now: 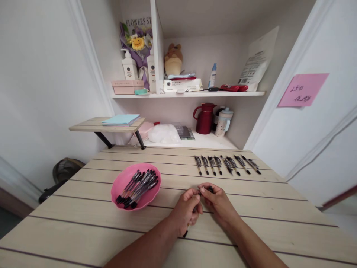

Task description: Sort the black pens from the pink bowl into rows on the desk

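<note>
Both my hands meet over the middle of the wooden table (83, 223). My left hand (186, 212) is closed round a black pen (185, 233), whose lower tip sticks out below the fist. My right hand (217, 203) pinches the pen's upper end, fingers closed. A pink bowl (122, 178) to the left holds several black pens (138, 188). Several more black pens (227, 164) lie side by side in a row at the table's far right.
Behind the table a small raised shelf (107, 126) carries a blue notebook (121, 119). A red jug (205, 118) and a mug (223, 122) stand in the alcove. A fan (65, 169) sits on the floor at left.
</note>
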The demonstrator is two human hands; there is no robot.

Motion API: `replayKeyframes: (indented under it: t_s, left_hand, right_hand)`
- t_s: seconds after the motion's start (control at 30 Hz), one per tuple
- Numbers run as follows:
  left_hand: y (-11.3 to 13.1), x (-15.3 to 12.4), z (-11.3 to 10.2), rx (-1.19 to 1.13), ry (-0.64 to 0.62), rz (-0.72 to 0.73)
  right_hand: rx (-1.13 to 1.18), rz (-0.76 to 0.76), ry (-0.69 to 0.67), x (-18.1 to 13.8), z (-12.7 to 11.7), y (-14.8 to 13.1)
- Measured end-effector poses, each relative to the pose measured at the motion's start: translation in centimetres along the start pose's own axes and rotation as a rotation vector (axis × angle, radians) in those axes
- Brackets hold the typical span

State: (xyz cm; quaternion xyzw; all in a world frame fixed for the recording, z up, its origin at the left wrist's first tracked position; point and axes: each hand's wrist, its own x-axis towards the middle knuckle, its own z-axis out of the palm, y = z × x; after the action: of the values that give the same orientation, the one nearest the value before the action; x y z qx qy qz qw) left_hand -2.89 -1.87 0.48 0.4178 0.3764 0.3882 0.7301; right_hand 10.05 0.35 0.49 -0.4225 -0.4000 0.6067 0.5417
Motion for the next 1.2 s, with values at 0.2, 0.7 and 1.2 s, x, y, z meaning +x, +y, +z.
replayKeyframes:
  t_s: [0.2,0.7,1.2]
  left_hand:
    - [0.2,-0.1,0.1,-0.031,-0.016,-0.024]
    - [0.2,0.0,-0.2,-0.079,-0.019,-0.034]
    - [1.8,3.2,-0.4,-0.303,0.297,0.084]
  right_hand:
    - [0.2,-0.049,0.042,0.3,-0.6,-0.3]
    - [-0.198,-0.171,0.1,-0.3,-0.5,-0.8]
    - [-0.162,-0.116,0.279,1.7,-1.9,0.4]
